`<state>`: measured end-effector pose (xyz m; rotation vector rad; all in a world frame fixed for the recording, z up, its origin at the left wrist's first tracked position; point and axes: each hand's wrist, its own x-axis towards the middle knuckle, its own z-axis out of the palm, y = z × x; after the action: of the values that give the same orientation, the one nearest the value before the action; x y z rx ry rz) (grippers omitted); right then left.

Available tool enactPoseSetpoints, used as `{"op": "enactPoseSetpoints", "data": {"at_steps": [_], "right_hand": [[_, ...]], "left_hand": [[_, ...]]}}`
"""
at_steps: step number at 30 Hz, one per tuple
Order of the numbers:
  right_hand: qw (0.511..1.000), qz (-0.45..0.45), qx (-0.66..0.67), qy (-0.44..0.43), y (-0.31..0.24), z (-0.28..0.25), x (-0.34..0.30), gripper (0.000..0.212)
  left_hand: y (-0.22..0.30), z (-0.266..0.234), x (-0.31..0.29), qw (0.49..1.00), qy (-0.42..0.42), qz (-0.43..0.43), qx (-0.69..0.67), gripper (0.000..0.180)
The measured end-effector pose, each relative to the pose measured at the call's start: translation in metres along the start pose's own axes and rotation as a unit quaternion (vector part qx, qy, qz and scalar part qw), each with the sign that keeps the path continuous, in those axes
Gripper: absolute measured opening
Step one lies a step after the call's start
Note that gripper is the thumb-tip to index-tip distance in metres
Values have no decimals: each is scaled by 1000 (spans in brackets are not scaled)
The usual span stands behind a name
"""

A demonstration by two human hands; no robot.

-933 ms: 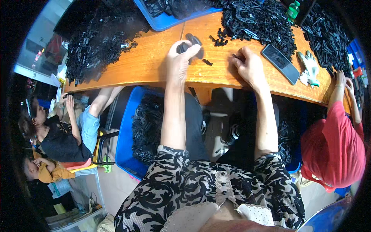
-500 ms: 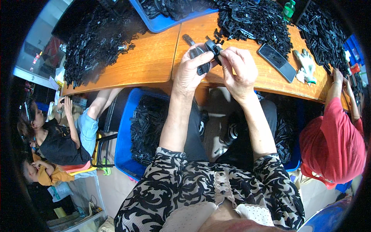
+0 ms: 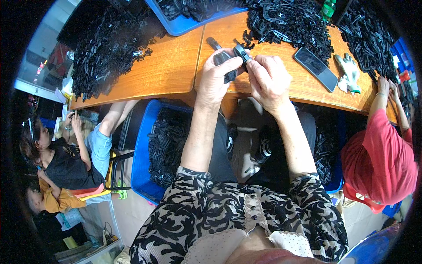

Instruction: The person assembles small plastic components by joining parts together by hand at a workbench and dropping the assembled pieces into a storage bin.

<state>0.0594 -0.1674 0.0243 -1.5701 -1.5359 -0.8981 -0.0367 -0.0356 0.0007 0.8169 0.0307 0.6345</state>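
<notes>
My left hand (image 3: 213,83) is closed on a black plastic part (image 3: 240,51), its thumb lying along it above the table's near edge. Against the part's right side, the fingertips of my right hand (image 3: 271,81) are pinched together; whether they hold a separate small piece is hidden. A longer dark plastic strip (image 3: 214,42) sticks out beyond my left fingers. I cannot tell whether the hand grips it too. Just past the hands, small black pieces (image 3: 249,40) lie at the edge of a large heap of black plastic parts (image 3: 290,22).
A phone (image 3: 315,69) and a pale work glove (image 3: 348,74) lie to the right on the wooden table (image 3: 176,66). Another black heap (image 3: 110,53) is at left. Blue bins (image 3: 141,154) stand below and at the back. A co-worker in red (image 3: 380,158) sits at right.
My right hand has shifted slightly left, and its fingers have closed in against the black part. The left hand stays nearly in place, with the part turned a little.
</notes>
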Motion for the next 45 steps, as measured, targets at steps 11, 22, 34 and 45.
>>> {"op": "enactPoseSetpoints", "data": {"at_steps": [11, 22, 34, 45], "right_hand": [[997, -30, -23, -74, -21, 24, -5, 42], [976, 179, 90, -83, 6, 33, -21, 26], [975, 118, 7, -191, -1, 49, -21, 16], [965, 95, 42, -241, 39, 11, -21, 16]], "left_hand": [[19, -13, -5, 989, 122, 28, 78, 18], [125, -80, -64, 805, 185, 5, 564, 37], [59, -96, 66, 571, 73, 314, 755, 38], [25, -48, 22, 815, 17, 93, 572, 23]]}}
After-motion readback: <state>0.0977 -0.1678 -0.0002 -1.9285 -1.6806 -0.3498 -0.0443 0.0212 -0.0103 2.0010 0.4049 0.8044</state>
